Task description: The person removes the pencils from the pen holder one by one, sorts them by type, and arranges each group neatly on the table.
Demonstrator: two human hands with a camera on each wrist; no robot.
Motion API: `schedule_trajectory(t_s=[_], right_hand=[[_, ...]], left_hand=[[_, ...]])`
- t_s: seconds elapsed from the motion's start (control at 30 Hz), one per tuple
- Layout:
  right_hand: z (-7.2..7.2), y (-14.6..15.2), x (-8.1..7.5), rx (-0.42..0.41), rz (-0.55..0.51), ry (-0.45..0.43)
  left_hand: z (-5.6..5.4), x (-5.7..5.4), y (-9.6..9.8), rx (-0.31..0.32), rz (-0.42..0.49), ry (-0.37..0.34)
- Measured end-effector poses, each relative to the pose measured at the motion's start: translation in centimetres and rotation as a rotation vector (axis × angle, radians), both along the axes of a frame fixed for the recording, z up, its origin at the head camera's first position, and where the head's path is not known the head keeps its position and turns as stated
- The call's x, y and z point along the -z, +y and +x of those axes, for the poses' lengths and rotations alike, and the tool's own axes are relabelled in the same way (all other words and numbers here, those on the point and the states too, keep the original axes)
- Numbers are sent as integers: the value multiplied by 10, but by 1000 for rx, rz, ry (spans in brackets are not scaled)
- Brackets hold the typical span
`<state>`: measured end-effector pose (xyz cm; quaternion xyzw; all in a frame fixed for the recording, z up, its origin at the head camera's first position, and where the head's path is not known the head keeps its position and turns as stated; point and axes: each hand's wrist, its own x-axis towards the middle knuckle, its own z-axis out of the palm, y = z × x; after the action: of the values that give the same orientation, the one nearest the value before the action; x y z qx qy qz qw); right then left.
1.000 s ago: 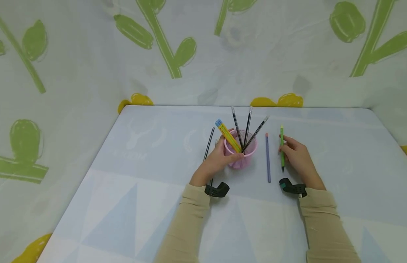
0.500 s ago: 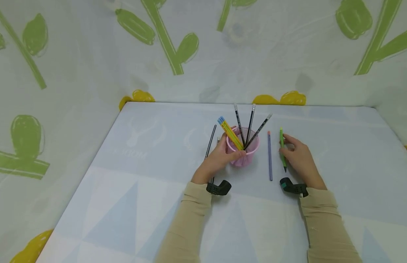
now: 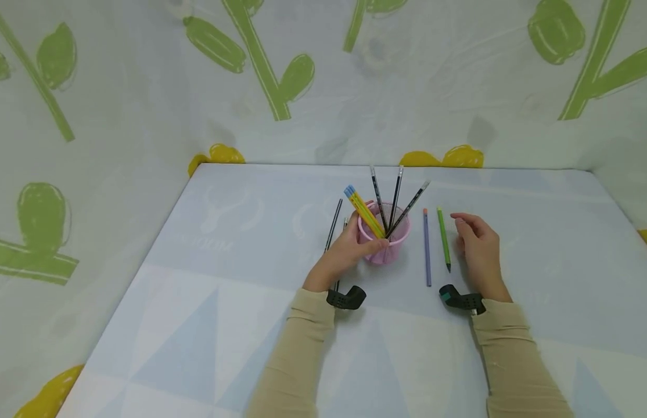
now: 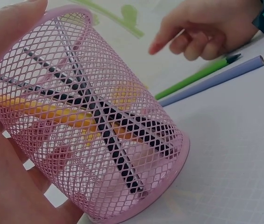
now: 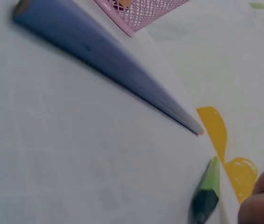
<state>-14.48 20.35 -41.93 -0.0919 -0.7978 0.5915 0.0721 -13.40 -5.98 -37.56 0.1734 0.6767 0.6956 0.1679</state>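
Note:
My left hand [image 3: 349, 249] grips a pink mesh pencil cup [image 3: 378, 256], thumb on the near side of its rim. Inside it lean yellow pencils [image 3: 364, 210] with blue ends and black patterned pencils [image 3: 396, 197]. The left wrist view shows their lower parts through the mesh [image 4: 164, 121]. To the right of the cup, a purple pencil [image 3: 427, 249] and a green pencil [image 3: 444, 239] lie side by side on the table. Just right of the green pencil is my right hand [image 3: 480, 249], holding nothing, its fingers loosely bent and apart from the pencil.
Black pencils [image 3: 333, 226] lie left of the cup, partly hidden by my left hand and wrist. The table [image 3: 198, 325] has a pale blue and white patterned cover. Behind it hangs a leaf-patterned cloth wall [image 3: 355, 116].
My right hand has let go of the green pencil and moved slightly right. The green pencil now lies tilted beside the purple one. The left hand keeps its hold on the cup.

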Motion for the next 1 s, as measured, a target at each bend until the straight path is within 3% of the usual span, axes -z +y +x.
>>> schedule_trajectory(t_s=[0.1, 0.3, 0.37, 0.43, 0.6, 0.67, 0.83, 1.0], right_hand=[[-1, -1, -10, -42, -55, 39], [3, -3, -33, -191, 326, 150], [8, -5, -35, -213, 376, 164], [10, -8, -34, -217, 359, 169], [5, -9, -28, -117, 186, 221], [2, -11, -28, -90, 53, 268], [-2, -24, -30, -126, -293, 343], [-5, -37, -31, -152, -435, 358]], left_hand=[[0, 1, 1, 6, 7, -14], [0, -1, 2, -1, 15, -11], [0, -2, 1, -4, -3, -15], [-1, -3, 0, -4, -18, -15], [-2, -3, -1, -3, -3, -2], [-2, -3, -1, -3, 8, -4], [-2, -2, -1, 4, -4, -11], [-2, -2, 0, 1, -19, 4]])
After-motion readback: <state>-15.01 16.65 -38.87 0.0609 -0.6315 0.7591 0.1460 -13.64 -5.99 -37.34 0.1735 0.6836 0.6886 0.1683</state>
